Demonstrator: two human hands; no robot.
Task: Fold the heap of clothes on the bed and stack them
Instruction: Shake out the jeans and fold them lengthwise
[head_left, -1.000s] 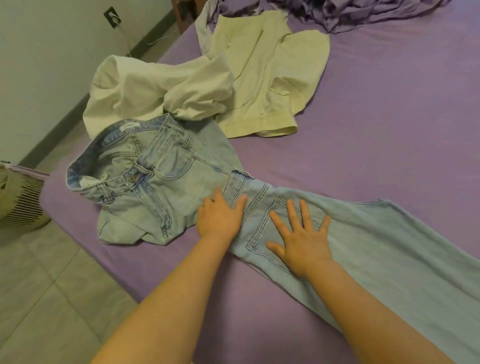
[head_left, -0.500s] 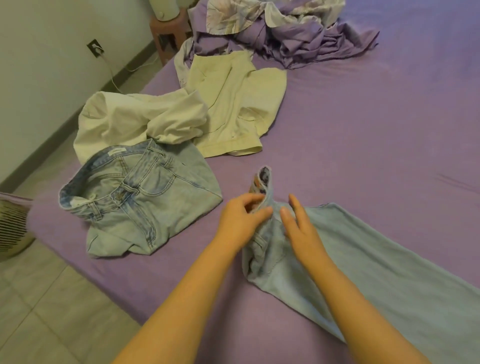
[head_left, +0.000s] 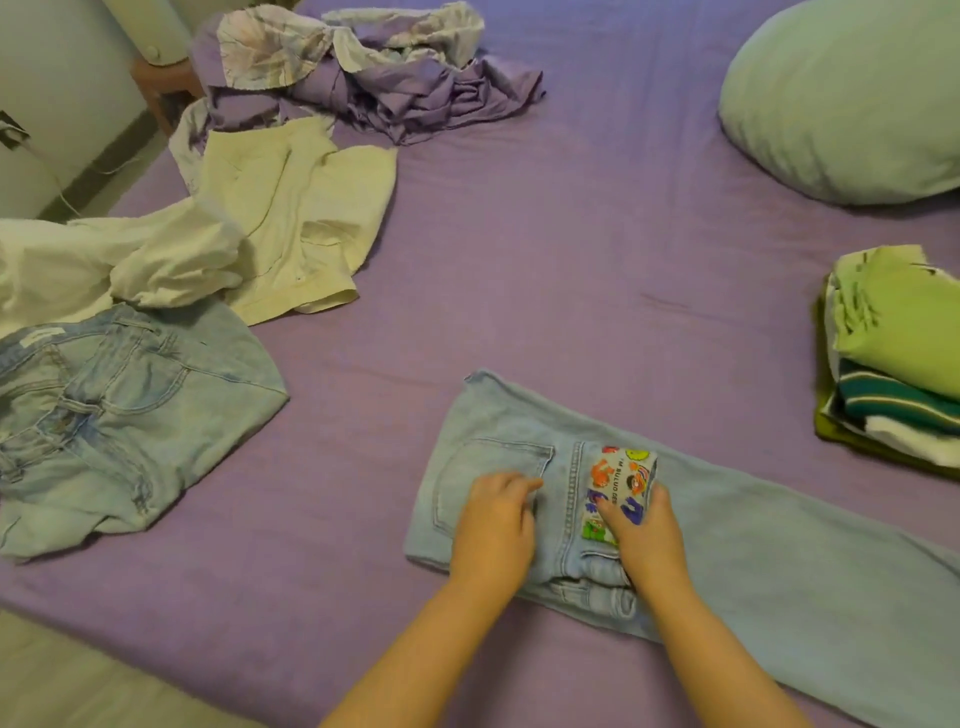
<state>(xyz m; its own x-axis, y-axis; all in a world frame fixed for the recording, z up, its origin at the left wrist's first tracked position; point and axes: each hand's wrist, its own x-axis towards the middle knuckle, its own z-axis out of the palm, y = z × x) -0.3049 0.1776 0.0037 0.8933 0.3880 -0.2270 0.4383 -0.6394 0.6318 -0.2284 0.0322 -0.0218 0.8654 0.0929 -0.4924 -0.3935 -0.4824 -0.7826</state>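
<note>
Since half a second ago the light-blue jeans (head_left: 701, 535) have slid rightward, clear of the other pair of jeans (head_left: 119, 421), and their top, which was pinched up off the bed (head_left: 571, 260), now lies flat, back pocket up, with a printed pocket lining (head_left: 618, 493) turned out. Both hands are down on the waist end, likely to smooth it before folding, the legs running off to the right. The left hand (head_left: 493, 525) rests palm-down on the pocket, fingers (head_left: 519, 486) loosely curled, gripping nothing. The right hand (head_left: 644, 540) presses its fingers (head_left: 615, 512) onto the lining (perhaps tucking it in). The folded stack (head_left: 893, 364) waits at the right edge; the cream garments (head_left: 291, 223) remain unfolded.
</note>
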